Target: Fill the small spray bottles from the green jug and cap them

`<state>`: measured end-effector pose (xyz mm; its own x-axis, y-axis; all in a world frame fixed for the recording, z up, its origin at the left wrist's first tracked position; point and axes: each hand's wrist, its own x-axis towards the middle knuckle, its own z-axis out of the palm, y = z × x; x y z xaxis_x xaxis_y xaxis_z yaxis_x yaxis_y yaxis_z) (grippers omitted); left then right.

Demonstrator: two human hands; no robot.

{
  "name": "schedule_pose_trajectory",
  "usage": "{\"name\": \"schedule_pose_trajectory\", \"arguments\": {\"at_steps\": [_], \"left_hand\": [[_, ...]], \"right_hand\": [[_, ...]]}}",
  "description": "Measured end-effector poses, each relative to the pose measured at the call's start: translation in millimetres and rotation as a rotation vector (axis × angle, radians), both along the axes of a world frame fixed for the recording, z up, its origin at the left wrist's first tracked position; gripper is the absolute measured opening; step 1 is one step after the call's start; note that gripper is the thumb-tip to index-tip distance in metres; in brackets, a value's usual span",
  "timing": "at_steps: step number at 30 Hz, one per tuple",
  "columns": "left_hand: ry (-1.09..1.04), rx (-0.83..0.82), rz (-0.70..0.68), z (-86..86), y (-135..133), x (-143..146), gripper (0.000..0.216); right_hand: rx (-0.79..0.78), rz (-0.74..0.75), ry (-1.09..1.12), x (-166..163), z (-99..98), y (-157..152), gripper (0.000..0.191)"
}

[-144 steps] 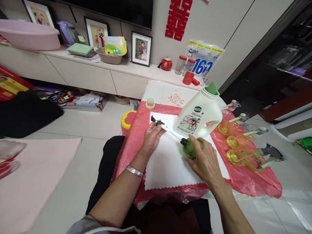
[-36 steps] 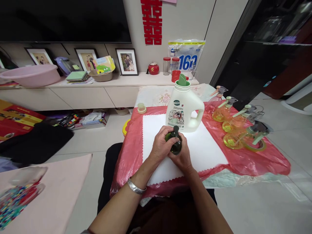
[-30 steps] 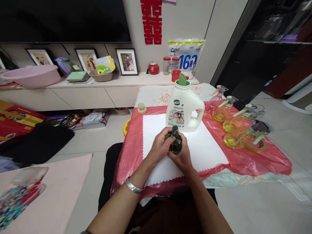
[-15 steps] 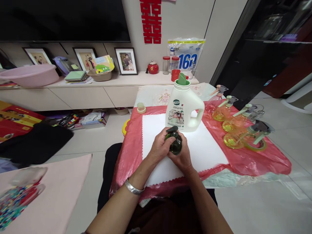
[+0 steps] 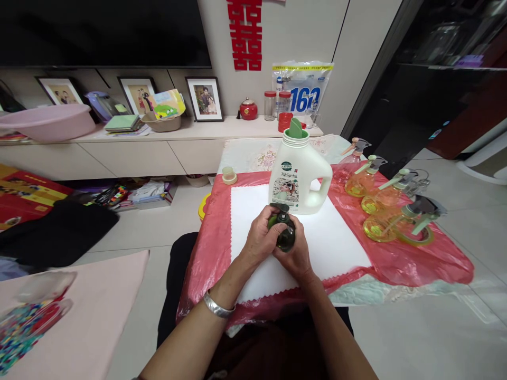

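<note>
Though partly visible, bottle (image 5: 285,237) amid fingers (image 5: 264,224).

The small dark-green spray bottle (image 5: 285,236), trigger head (image 5: 282,208) fitted, stands upright over the white cloth (image 5: 336,240).

Bench (image 5: 370,296) under pale flowered cloth (image 5: 261,155), red plastic sheet (image 5: 209,248), white scalloped mat (image 5: 336,248); white jug (image 5: 297,174) on mat, perhaps five orange spray bottles (image 5: 380,206) on red.
</note>
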<state>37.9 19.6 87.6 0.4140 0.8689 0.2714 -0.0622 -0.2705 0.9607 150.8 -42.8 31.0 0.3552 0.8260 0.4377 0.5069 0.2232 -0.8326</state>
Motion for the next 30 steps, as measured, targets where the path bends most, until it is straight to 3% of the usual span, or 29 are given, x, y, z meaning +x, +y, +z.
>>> {"name": "schedule_pose_trajectory", "arguments": {"at_steps": [4,9,13,16,19,25,30], "left_hand": [[-0.01,0.04,-0.078,1.3,0.0,-2.4,0.03],[0.059,0.15,0.106,9.1,-1.3,5.5,0.025],[0.027,0.059,0.096,8.5,-2.2,6.2,0.027],[-0.044,-0.036,-0.006,4.9,-2.8,1.4,0.041],[-0.06,-0.027,-0.099,2.8,-3.0,-2.0,0.039],[0.01,0.108,0.075,9.0,-2.1,6.0,0.042],[-0.015,-0.02,0.047,11.7,-2.9,5.3,0.046]], "right_hand": [[0.012,-0.007,0.004,0.1,-0.5,0.0,0.079],[0.012,-0.001,-0.009,1.3,-3.7,-0.1,0.078],[0.002,-0.001,-0.006,1.2,-0.7,-0.3,0.077],[0.005,0.004,-0.003,0.3,1.9,-0.1,0.077],[0.026,-0.005,0.006,-0.5,2.1,0.2,0.076],[0.022,0.001,-0.005,0.6,-0.4,0.0,0.075],[0.002,-0.011,0.003,0.3,0.2,0.1,0.077]]}}
